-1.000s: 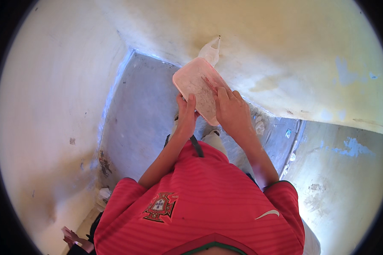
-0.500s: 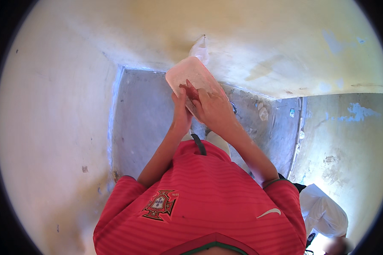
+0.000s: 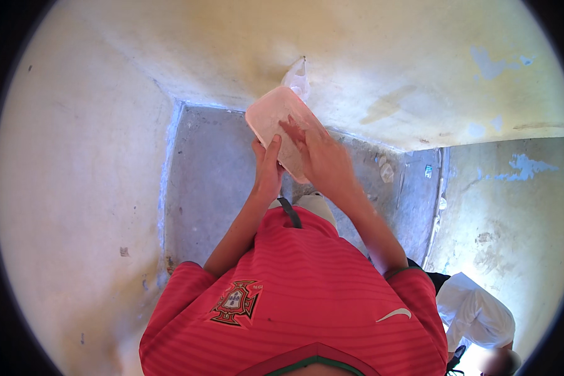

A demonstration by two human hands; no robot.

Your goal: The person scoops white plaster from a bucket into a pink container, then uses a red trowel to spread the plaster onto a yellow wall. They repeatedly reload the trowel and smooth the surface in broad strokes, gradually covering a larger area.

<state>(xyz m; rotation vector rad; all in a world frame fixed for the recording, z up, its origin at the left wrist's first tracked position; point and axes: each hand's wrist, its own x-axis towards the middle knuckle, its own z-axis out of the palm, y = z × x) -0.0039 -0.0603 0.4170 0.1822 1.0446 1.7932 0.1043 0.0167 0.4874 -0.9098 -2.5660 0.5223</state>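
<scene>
A shallow pink tray with rounded corners is held out in front of me, its inside coated with something whitish. My left hand is closed on its near left edge, the thumb lying over the rim and the other fingers hidden beneath. Within the tray, my right hand is closed at the lower end of a ragged reddish-brown piece. That piece looks like raw meat, though its kind is not certain. The right fingertips are partly hidden and slightly blurred.
Behind the tray, a whitish plastic bag hangs on the yellowish wall. A crumpled pale scrap lies on the grey floor to the right. At the lower right is another person in white clothing.
My right hand has moved slightly right along with the reddish-brown piece. My left thumb, earlier against the piece, now rests apart from it on the tray.
</scene>
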